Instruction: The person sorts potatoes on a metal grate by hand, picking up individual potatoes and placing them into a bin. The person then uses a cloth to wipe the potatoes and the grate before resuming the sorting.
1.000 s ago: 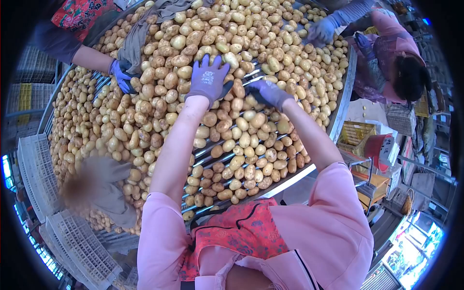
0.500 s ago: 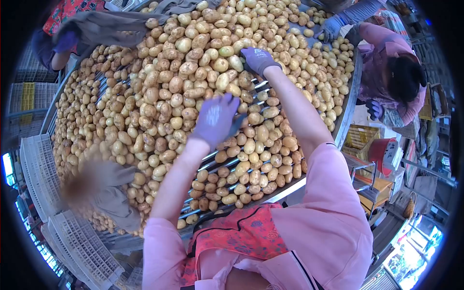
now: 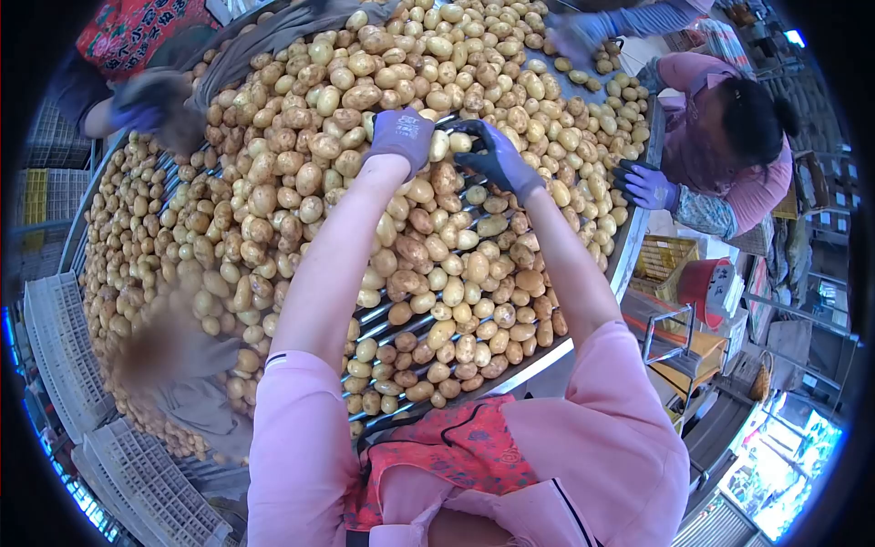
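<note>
A broad heap of pale brown potatoes [image 3: 301, 178] lies over metal rollers [image 3: 424, 326]. My left hand [image 3: 401, 137], in a purple glove, reaches into the heap back side up; its fingers are bent down and hidden. Beside its thumb edge sits a pale potato [image 3: 439, 144]. My right hand [image 3: 501, 159], in a purple glove with a dark palm, comes in from the right, its thumb and fingers curled round another potato [image 3: 459, 142]. The two hands are close together, and dark rollers show just below them.
A co-worker's gloved hand [image 3: 649, 187] rests at the right metal rim [image 3: 635, 239]. Other gloved hands work at top right [image 3: 579, 38] and top left [image 3: 155, 105]. White crates [image 3: 68, 337] line the left; a yellow crate [image 3: 663, 260] and red bucket [image 3: 704, 290] stand right.
My left hand has moved up and forward into the heap. My right hand has come lower, beside it, and now curls round a potato. More potatoes cover the rollers between my arms.
</note>
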The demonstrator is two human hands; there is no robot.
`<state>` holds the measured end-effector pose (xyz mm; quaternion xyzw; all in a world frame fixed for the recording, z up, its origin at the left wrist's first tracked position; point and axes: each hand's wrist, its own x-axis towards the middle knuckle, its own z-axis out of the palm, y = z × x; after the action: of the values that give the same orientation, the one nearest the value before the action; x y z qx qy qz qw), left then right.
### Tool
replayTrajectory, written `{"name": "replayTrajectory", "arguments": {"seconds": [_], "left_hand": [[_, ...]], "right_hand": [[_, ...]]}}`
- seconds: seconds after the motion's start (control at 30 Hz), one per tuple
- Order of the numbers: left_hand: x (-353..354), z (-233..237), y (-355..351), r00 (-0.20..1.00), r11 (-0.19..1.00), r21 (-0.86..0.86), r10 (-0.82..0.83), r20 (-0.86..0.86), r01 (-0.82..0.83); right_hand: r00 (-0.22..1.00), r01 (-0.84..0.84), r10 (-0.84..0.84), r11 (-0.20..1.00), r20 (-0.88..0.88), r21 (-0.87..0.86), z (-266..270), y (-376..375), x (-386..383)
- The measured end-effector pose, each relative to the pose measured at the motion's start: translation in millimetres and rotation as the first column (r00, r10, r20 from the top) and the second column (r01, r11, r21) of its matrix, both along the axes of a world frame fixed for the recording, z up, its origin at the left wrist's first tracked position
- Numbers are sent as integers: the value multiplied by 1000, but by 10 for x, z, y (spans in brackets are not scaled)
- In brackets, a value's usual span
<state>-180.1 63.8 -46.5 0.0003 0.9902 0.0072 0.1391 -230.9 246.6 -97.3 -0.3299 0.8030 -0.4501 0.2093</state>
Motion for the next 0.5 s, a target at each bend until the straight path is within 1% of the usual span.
{"name": "replayTrajectory", "arguments": {"seconds": [0.03,0.07,0.1,0.13,0.17,0.2,0.23,0.27,0.3,0.33,0.37,0.4,0.43,0.47,0.5], "left_hand": [[63,21,2,999,998,61,19,-26,-18],[140,35,9,997,997,83,12,-79,-6],[212,53,25,997,997,79,6,-74,0],[283,79,37,984,952,292,136,-117,-97],[370,133,50,953,852,493,272,-132,-175],[502,184,68,903,671,693,424,-68,-263],[624,72,42,858,327,911,511,53,-252],[801,262,137,746,-176,957,599,290,-231],[986,267,94,744,-268,947,592,309,-179],[1153,123,60,723,-556,827,538,433,-81],[1299,-2,57,715,-784,620,449,535,29],[1392,125,172,664,-896,442,354,658,40],[1470,251,280,616,-967,246,234,752,67],[1605,85,313,766,-982,178,159,623,59],[1717,-57,345,871,-997,52,73,486,54]], "right_hand": [[977,68,-42,990,209,-120,-25,51,50],[910,161,-57,961,410,-224,-9,95,108],[908,168,-61,959,414,-227,16,160,167],[861,198,-24,935,507,-293,55,221,220],[808,233,23,906,589,-355,96,261,285],[820,291,-19,875,572,-387,116,262,380],[822,293,-19,871,569,-395,148,256,461],[779,324,13,848,627,-420,187,242,543],[729,358,48,824,683,-439,228,226,638],[735,317,34,865,678,-388,303,189,721],[744,288,52,875,666,-390,411,136,833],[843,207,57,884,535,-420,421,67,947],[921,121,64,891,385,-438,432,-2,1024],[993,-54,84,952,87,-302,592,-57,1053],[993,-107,117,927,6,-360,335,-33,1012]]}}
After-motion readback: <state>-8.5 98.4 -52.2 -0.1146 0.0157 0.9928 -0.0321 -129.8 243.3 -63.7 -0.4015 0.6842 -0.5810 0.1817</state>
